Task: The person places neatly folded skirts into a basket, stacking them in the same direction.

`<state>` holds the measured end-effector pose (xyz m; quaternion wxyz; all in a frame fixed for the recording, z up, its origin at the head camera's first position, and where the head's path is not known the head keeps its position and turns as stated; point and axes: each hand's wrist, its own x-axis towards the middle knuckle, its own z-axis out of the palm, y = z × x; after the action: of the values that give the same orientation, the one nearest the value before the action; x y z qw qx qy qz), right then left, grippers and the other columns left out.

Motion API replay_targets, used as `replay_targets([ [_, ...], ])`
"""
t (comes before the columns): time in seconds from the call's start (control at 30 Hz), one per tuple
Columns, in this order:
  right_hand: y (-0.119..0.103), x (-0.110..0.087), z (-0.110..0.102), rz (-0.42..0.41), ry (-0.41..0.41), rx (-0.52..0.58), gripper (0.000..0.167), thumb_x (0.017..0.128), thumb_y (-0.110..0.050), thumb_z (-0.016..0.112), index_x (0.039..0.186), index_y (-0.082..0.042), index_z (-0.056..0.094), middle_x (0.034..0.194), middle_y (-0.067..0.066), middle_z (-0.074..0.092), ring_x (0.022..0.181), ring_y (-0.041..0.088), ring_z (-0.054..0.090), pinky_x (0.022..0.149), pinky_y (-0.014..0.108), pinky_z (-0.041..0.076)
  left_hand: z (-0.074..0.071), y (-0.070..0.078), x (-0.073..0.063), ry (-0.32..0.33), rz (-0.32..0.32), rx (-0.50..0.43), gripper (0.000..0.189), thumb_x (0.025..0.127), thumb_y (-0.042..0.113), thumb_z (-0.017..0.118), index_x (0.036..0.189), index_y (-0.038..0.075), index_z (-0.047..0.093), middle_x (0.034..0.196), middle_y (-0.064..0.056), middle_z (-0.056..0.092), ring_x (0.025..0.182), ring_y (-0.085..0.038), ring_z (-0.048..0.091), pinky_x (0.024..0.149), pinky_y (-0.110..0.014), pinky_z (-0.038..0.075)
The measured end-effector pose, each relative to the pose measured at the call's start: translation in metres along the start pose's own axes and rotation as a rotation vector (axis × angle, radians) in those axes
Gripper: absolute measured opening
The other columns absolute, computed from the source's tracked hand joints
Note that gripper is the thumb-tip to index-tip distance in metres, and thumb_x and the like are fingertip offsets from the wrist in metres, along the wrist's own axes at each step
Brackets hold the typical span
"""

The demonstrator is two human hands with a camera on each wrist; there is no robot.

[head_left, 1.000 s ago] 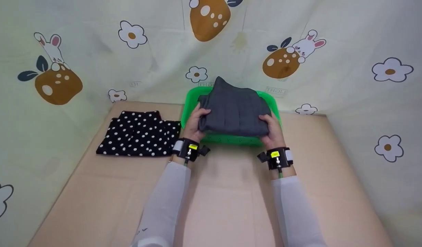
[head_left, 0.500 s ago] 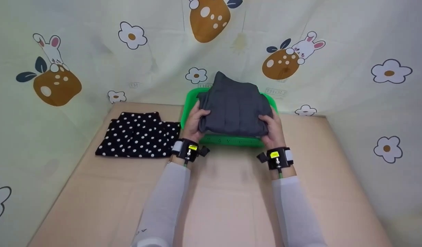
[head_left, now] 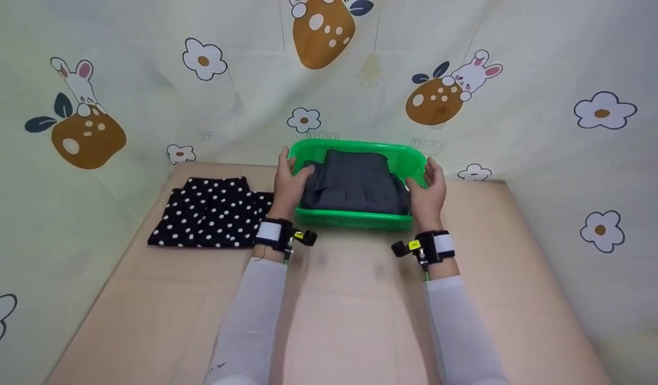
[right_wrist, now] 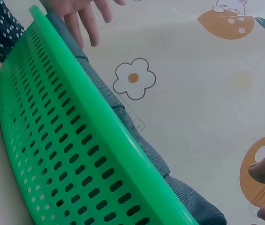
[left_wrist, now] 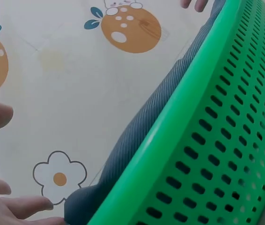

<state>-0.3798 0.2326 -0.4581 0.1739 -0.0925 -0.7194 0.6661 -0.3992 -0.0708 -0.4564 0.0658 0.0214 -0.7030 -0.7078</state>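
A folded dark grey garment (head_left: 356,182) lies inside a green plastic basket (head_left: 356,215) in the head view. My left hand (head_left: 289,184) is at the basket's left side, its fingers spread and its thumb near the garment's left edge. Over the right rim, my right hand (head_left: 429,195) has its fingers parted and grips nothing. In the left wrist view, a strip of ribbed grey cloth (left_wrist: 141,117) shows above the perforated basket wall (left_wrist: 216,126), with fingertips close to its near end. The right wrist view shows the garment's folds (right_wrist: 123,117) rising above the rim.
A folded black garment with white dots (head_left: 211,214) lies left of the basket, partly behind the left wrist. The beige tabletop (head_left: 350,321) stretches toward the person. A patterned curtain (head_left: 243,107) hangs behind and at both sides.
The grey garment has gone from both hands' grip down into the basket. Both hands have let go, and the left has moved outward to the left.
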Motion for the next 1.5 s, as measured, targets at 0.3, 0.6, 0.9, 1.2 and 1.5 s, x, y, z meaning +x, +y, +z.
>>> replay_targets([
  [0.3, 0.002, -0.009, 0.001, -0.035, 0.003, 0.033, 0.070, 0.102, -0.009, 0.069, 0.164, -0.018, 0.039, 0.168, 0.007, 0.041, 0.157, 0.023, 0.036, 0.124, 0.038, 0.043, 0.008, -0.005, -0.010, -0.051, 0.067, 0.037, 0.086, 0.102, 0.028, 0.066, 0.172, 0.018, 0.017, 0.173, -0.017, 0.032, 0.162, -0.034, 0.027, 0.131, -0.049, 0.030],
  [0.6, -0.002, -0.013, 0.000, -0.039, -0.013, 0.036, 0.069, 0.102, -0.008, 0.068, 0.164, -0.016, 0.039, 0.168, 0.008, 0.042, 0.157, 0.024, 0.038, 0.123, 0.038, 0.044, 0.013, -0.003, -0.017, -0.018, 0.115, 0.225, 0.083, 0.101, 0.029, 0.068, 0.171, 0.020, 0.022, 0.172, -0.017, 0.035, 0.160, -0.033, 0.032, 0.128, -0.053, 0.033],
  [0.9, -0.008, -0.013, -0.004, -0.042, -0.026, 0.010, 0.067, 0.102, -0.007, 0.068, 0.163, -0.016, 0.041, 0.168, 0.008, 0.043, 0.157, 0.023, 0.038, 0.125, 0.040, 0.042, 0.020, 0.004, -0.019, -0.085, 0.132, 0.194, 0.075, 0.102, 0.028, 0.068, 0.168, 0.020, 0.032, 0.170, -0.015, 0.039, 0.160, -0.030, 0.034, 0.129, -0.049, 0.034],
  [1.2, -0.009, -0.011, -0.008, -0.255, 0.003, -0.233, 0.059, 0.095, 0.005, 0.061, 0.152, -0.009, 0.056, 0.157, 0.011, 0.055, 0.151, 0.026, 0.047, 0.125, 0.048, 0.042, 0.035, 0.005, -0.028, -0.135, 0.237, 0.263, 0.065, 0.102, 0.022, 0.068, 0.162, 0.013, 0.044, 0.164, -0.016, 0.049, 0.155, -0.030, 0.043, 0.127, -0.046, 0.038],
  [1.5, -0.012, -0.028, 0.000, -0.599, 0.041, -0.531, 0.046, 0.095, 0.001, 0.061, 0.141, -0.001, 0.064, 0.145, 0.020, 0.061, 0.144, 0.036, 0.052, 0.123, 0.052, 0.042, 0.022, 0.013, -0.051, -0.158, 0.487, 0.598, 0.067, 0.096, 0.025, 0.070, 0.158, 0.010, 0.050, 0.161, -0.016, 0.051, 0.153, -0.034, 0.044, 0.127, -0.052, 0.037],
])
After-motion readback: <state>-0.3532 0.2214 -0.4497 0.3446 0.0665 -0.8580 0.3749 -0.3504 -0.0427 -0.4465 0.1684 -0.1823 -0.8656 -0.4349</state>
